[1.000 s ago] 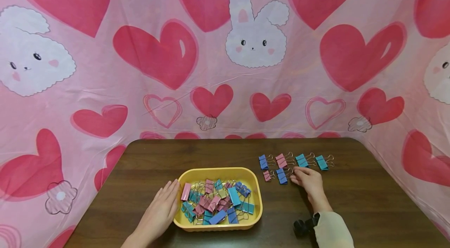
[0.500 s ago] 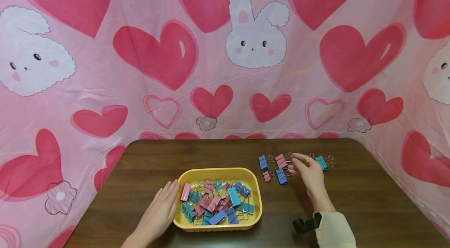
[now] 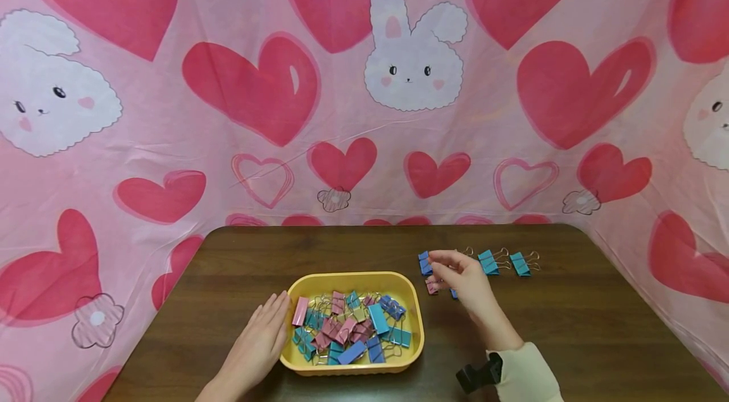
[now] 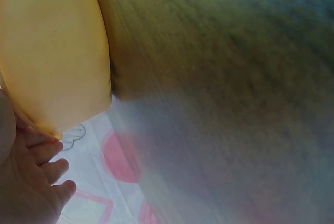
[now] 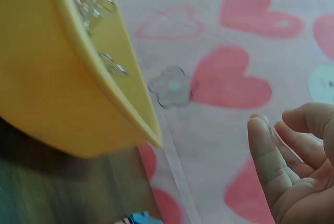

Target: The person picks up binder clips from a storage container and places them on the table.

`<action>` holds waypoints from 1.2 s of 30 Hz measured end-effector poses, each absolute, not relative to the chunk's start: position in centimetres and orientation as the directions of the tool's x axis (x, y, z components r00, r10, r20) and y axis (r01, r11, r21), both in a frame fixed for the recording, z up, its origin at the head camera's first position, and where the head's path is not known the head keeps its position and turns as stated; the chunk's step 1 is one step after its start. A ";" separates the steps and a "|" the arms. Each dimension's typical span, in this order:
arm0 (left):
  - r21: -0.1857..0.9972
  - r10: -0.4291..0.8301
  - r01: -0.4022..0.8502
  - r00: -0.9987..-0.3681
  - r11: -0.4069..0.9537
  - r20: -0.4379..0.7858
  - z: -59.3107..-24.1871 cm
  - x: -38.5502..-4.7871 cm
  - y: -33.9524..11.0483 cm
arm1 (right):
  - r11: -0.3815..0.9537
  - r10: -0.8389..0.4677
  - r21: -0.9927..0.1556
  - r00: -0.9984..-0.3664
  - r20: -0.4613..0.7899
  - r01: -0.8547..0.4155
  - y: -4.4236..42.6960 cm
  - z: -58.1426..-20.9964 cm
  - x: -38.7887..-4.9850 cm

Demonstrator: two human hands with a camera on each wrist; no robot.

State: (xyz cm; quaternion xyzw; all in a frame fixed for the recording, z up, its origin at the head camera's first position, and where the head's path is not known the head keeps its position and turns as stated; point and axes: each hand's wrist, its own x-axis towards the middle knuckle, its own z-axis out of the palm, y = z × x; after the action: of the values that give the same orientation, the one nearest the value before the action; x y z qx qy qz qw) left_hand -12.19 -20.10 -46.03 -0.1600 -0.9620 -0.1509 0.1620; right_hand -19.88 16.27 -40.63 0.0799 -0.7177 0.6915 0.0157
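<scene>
Basket (image 3: 352,370) on table (image 3: 342,250); binder clips (image 3: 346,330) in basket; loose clips (image 3: 488,263) to its right; cloth (image 3: 342,98) behind.

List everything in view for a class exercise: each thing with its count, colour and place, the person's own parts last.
Table: one, dark brown, lower part of the head view.
Backdrop: one, pink with printed hearts and rabbits, behind the table.
Tray: one, yellow, on the table.
Clip pile: too jumbled to count; pink, teal, blue, one yellowish; in the tray.
Teal clips: two, teal, right end of the loose group.
Blue clips: two, blue, left end and front; the front one mostly covered.
Small clip: one, pink, front left.
Further clip: one, colour hidden; only wire shows.
Wrist device: one, black, right wrist.
Sleeve: one, cream, right arm.
Left hand: one, bare, tray's left side.
Right hand: one, bare, over the loose clips.
</scene>
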 end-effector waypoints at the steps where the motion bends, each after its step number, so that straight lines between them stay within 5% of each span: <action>1: 0.239 0.259 0.357 -0.896 0.903 0.360 -46.0 -12.2 -20.1 | 0.032 -0.119 -0.990 -0.984 0.134 -0.138 15.8 -40.7 -19.7; 17: 0.229 0.264 0.380 -0.871 0.896 0.414 -46.1 -12.1 -20.1 | 0.084 -0.431 -0.990 -0.900 0.067 -0.114 10.3 -42.4 -18.0; 36: 0.237 0.260 0.370 -0.883 0.898 0.392 -46.1 -12.1 -20.1 | 0.189 -0.478 -0.974 -0.878 0.017 -0.122 7.3 -44.5 -17.7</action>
State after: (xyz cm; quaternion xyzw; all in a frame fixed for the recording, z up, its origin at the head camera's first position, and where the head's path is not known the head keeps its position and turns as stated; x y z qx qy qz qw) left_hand -12.13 -20.12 -46.06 -0.1645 -0.9578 -0.1545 0.1779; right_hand -17.71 7.32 -44.46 0.1982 -0.7569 0.6051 -0.1473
